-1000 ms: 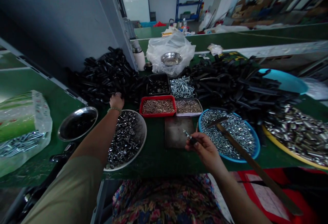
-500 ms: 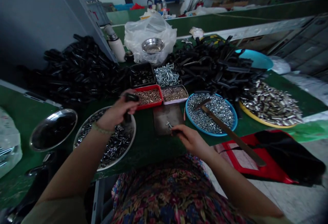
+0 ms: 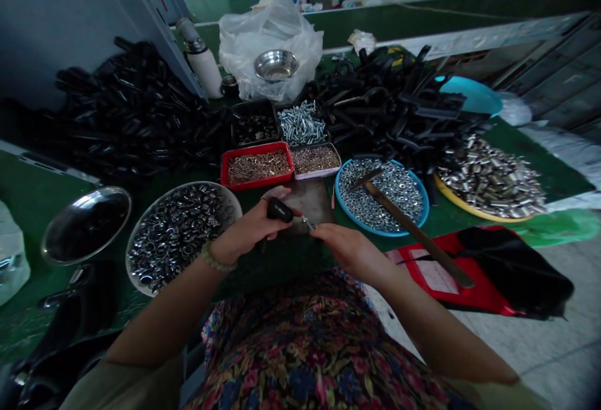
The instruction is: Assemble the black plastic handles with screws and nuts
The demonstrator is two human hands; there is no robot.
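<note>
My left hand is closed around a black handle-like part, its end pointing to the right. Between the fingertips of my right hand is a small silver bolt, its inner end hidden by the fingers. The black part and the bolt are close together, and I cannot tell whether they touch. Both hands are over the near side of a flat metal plate. Beyond the plate stand a red tray of copper-coloured rivet-like pins and a pale tray of tiny metal pieces.
A hammer lies across a blue basin of nuts on the right. To the left is a white basin of shiny rings. Heaps of black parts lie behind. A yellow basin holds metal sleeves.
My left hand has moved right and nearer, from beside the red tray to the bolt, carrying the black part. My right hand stays almost in place. The view has shifted slightly.
</note>
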